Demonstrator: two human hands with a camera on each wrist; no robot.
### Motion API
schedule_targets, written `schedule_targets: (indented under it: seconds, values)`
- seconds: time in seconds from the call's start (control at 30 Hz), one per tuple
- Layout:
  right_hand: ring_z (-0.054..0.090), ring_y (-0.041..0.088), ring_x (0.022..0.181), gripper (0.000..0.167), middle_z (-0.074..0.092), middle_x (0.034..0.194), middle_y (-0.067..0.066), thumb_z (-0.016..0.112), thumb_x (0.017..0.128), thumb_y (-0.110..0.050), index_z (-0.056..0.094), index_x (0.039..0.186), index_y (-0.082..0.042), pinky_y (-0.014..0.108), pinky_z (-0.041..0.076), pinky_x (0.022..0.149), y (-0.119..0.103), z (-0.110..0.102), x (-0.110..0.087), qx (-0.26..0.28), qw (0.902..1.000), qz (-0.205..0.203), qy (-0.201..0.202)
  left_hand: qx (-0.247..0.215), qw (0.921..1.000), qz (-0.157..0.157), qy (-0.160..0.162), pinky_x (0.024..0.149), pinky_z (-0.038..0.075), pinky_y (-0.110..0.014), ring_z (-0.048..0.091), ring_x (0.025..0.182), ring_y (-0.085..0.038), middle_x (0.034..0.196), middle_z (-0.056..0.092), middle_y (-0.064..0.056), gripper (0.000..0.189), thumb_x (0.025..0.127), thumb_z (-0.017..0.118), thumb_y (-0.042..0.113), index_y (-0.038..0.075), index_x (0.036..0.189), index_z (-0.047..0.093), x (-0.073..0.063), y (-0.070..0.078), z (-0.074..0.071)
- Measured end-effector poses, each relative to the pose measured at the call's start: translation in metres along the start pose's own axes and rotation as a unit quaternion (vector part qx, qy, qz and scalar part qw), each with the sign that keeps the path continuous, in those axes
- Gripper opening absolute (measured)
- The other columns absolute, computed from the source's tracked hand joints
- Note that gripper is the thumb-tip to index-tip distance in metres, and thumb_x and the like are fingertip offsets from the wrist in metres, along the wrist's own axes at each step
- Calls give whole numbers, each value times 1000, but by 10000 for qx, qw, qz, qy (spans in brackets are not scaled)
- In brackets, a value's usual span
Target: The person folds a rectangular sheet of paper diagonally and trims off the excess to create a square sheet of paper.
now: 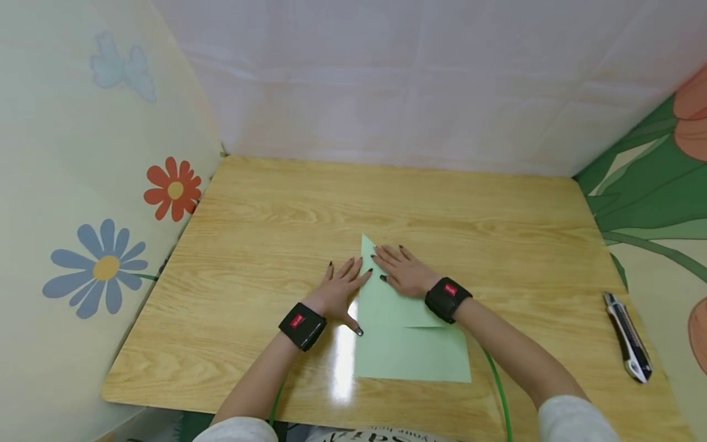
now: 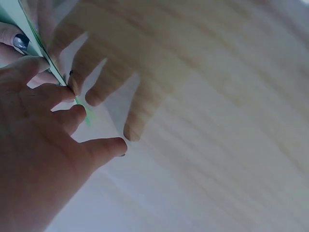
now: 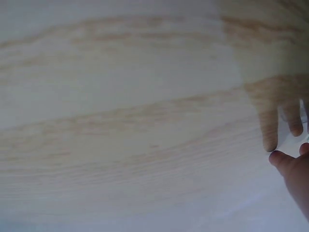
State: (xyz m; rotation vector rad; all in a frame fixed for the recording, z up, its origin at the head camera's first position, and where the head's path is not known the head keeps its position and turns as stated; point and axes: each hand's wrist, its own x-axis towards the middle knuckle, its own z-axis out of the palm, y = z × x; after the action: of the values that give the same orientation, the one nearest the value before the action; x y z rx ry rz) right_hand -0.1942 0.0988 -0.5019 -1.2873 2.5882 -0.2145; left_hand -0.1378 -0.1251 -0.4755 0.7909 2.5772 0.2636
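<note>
Green paper [image 1: 405, 344] is laid at lower centre of the table [image 1: 265, 209], its folded point aimed at the upper frame. Left hand [image 1: 338, 288] is pressed flat along the left edge, fingers spread; right hand [image 1: 403, 270] is laid flat on the fold, fingers straight. Both hands are equally near.

A pale green paper sheet [image 1: 411, 350], its top folded to a point, lies flat at the frame's lower centre.
</note>
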Motion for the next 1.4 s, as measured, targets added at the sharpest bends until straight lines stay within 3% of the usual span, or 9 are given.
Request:
schedule_targets:
  seconds: [0.43, 0.7, 0.87, 1.4]
  values:
    - [13, 32, 142, 54, 17, 154, 17, 39, 100, -23, 26, 147, -2, 52, 13, 112, -1, 4, -6, 50, 9998, 53, 159, 82, 9999, 117, -41, 109, 5, -61, 2, 143, -31, 157, 6, -10, 127, 52, 81, 61, 10, 150, 19, 3, 6, 2]
    - [12, 28, 142, 52, 19, 154, 16, 38, 100, -26, 29, 146, -1, 49, 11, 113, -5, 5, 2, 91, 9988, 328, 360, 104, 9999, 129, 3, 108, 6, -62, 2, 143, -31, 157, 7, -9, 126, 51, 82, 60, 10, 150, 21, 4, 7, 2]
    - [14, 29, 142, 52, 21, 154, 15, 38, 101, -24, 28, 146, -1, 50, 12, 113, -7, 4, -5, 111, 9980, 523, 327, 169, 9997, 155, 7, 108, 6, -62, 4, 143, -31, 157, 7, -9, 127, 50, 82, 62, 11, 150, 22, 8, 8, 5]
    - [18, 28, 141, 50, 25, 153, 14, 37, 101, -24, 30, 146, -3, 49, 17, 112, -13, 10, -25, -291, 9983, 314, 398, -64, 9999, 76, 130, 106, 7, -65, 7, 143, -33, 157, 9, -10, 126, 50, 84, 58, 9, 149, 23, 0, 1, 7]
